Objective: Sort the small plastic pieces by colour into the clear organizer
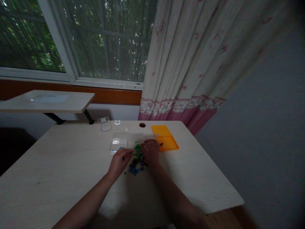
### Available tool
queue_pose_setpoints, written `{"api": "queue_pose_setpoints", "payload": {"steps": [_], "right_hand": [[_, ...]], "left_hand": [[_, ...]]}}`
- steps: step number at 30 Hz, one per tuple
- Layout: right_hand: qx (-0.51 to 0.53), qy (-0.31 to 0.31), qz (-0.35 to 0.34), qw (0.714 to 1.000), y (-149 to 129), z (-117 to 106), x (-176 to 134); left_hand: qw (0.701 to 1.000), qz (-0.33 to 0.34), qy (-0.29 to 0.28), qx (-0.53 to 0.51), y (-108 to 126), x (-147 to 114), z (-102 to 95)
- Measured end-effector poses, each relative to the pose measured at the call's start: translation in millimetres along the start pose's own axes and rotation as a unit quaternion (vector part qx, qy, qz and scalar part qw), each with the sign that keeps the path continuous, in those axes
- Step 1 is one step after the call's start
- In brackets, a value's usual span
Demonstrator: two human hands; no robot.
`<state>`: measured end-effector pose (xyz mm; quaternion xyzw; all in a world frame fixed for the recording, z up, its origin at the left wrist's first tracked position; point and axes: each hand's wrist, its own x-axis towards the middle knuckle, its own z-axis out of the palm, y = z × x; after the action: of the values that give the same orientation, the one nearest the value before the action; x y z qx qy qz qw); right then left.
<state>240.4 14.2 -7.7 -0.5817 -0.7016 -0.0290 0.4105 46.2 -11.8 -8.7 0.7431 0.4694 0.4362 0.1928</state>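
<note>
A pile of small pieces (137,163), mostly blue, black and green, lies on the table between my two hands. My left hand (120,161) is at the pile's left side, thumb and fingers pinched together. A small dark piece shows by its curled fingers; what the fingertips hold is too small to make out. From the right, my right hand (152,151) reaches over the upper part of the pile. Its fingers are bent and close together beside the green pieces (137,147), and anything in them is hidden. Just beyond my hands stands a clear plastic box (119,142), with bits of blue at its near edge.
An open orange case (168,139) with a few dark pieces lies right of my right hand. A small clear box (105,124) with its lid raised stands farther back. Behind are a round table hole (142,125), a raised shelf (62,101) and a curtain (181,63).
</note>
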Motion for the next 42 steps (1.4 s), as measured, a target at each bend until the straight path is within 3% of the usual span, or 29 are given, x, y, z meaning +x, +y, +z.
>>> {"api": "queue_pose_setpoints", "payload": {"steps": [16, 26, 33, 37, 42], "right_hand": [[-0.010, -0.018, 0.012, 1.000, 5, 2, -2], [0.013, -0.002, -0.001, 1.000, 5, 3, -1], [0.077, -0.014, -0.083, 0.993, -11, -8, -4], [0.091, -0.057, -0.142, 0.984, -20, -6, -11], [0.092, -0.056, -0.164, 0.980, -26, -3, -16]], "left_hand": [[0.999, -0.043, -0.005, 0.000, -1, -2, -1.2], [0.999, 0.009, 0.031, 0.012, -4, 1, -4.1], [0.998, 0.018, 0.055, 0.024, -1, 2, -5.3], [0.998, 0.011, 0.048, 0.027, -1, 2, -6.6], [0.999, 0.015, 0.030, 0.029, 2, 3, -6.5]]}}
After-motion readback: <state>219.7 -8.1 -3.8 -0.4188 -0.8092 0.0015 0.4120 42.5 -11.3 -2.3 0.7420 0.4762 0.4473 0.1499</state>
